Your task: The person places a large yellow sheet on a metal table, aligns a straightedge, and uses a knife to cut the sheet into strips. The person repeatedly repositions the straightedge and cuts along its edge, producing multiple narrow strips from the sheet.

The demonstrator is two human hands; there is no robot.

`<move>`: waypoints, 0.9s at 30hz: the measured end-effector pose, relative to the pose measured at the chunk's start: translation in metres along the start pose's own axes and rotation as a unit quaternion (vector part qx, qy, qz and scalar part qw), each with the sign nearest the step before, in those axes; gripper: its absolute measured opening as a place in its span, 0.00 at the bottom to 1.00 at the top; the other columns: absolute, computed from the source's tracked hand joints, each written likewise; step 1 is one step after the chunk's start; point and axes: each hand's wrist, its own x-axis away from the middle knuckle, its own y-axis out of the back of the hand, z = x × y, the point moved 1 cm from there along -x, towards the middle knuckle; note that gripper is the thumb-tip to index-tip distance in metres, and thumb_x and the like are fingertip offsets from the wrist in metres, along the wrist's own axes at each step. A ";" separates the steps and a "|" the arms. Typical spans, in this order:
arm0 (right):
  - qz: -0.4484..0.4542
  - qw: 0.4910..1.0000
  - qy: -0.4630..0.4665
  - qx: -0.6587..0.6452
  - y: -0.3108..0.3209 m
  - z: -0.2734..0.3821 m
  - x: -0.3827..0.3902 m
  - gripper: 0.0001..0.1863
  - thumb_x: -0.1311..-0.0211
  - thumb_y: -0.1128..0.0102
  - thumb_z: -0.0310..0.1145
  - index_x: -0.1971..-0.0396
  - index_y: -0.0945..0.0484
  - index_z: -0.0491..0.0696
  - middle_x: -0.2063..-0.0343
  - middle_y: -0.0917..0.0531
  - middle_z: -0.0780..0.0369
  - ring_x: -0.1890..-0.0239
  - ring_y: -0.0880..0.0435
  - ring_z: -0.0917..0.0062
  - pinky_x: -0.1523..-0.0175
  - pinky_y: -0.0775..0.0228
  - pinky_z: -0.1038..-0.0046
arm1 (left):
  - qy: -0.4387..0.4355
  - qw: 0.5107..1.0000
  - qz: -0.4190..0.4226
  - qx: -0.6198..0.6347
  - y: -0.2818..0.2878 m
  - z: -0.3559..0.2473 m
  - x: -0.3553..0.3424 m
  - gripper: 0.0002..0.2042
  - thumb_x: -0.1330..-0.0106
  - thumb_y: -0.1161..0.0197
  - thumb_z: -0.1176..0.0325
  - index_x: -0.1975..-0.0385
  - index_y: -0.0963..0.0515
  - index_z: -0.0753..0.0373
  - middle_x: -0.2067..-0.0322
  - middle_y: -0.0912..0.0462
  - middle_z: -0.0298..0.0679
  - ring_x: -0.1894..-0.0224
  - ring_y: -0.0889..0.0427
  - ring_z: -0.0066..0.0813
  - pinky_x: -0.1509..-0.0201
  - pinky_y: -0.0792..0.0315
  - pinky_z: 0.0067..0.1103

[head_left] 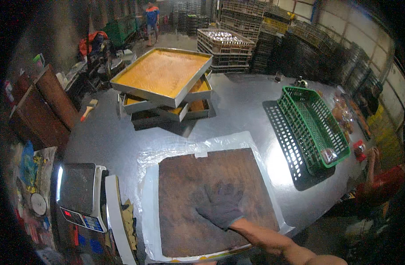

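My right hand [222, 205], in a dark grey glove, lies palm down on a square brown board [189, 185] with its fingers spread. Its fingertips blur against the wood. Under the board, a pale sheet and clear plastic film [233, 140] stick out along the far and side edges. A small white piece [201, 154] sits at the board's far edge. A thin yellowish edge shows below the board's near side. My left hand is not in view.
Stacked metal trays [165, 73] with an orange-yellow layer stand at the far left. A brush [89, 109] and a digital scale [81, 194] are on the left. A green plastic basket [315, 128] sits right, near a person in red [381, 183]. Another person [152, 22] stands far off.
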 end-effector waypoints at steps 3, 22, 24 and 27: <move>-0.002 1.000 -0.006 0.008 -0.023 0.011 0.001 0.46 0.39 0.52 0.71 0.27 0.37 0.57 0.26 0.47 0.40 0.24 0.58 0.37 0.29 0.77 0.29 | -0.001 1.000 0.008 -0.009 0.002 -0.002 0.003 0.27 0.28 0.53 0.41 0.33 0.40 0.44 0.33 0.44 0.41 0.32 0.48 0.53 0.36 0.53 0.62; -0.114 0.969 -0.009 -0.220 0.040 0.096 0.139 0.39 0.26 0.56 0.59 0.25 0.43 0.49 0.27 0.43 0.42 0.25 0.45 0.47 0.22 0.54 0.57 | -0.144 0.915 0.220 -0.305 -0.097 -0.088 0.110 0.34 0.31 0.56 0.32 0.26 0.49 0.34 0.24 0.58 0.40 0.25 0.64 0.60 0.35 0.67 0.72; -0.218 0.872 0.043 -0.436 0.049 0.087 0.135 0.34 0.27 0.53 0.56 0.32 0.32 0.46 0.37 0.29 0.43 0.35 0.30 0.53 0.33 0.37 0.59 | -0.198 0.871 0.228 -0.387 -0.147 -0.101 0.102 0.35 0.31 0.56 0.31 0.26 0.50 0.33 0.23 0.59 0.40 0.24 0.65 0.61 0.35 0.68 0.73; -0.222 0.705 0.039 -0.672 0.043 0.061 0.132 0.32 0.28 0.52 0.55 0.35 0.31 0.45 0.39 0.28 0.44 0.37 0.29 0.55 0.35 0.36 0.59 | -0.271 0.777 0.156 -0.546 -0.212 -0.094 0.078 0.36 0.31 0.57 0.30 0.25 0.51 0.32 0.22 0.61 0.40 0.23 0.67 0.62 0.35 0.70 0.74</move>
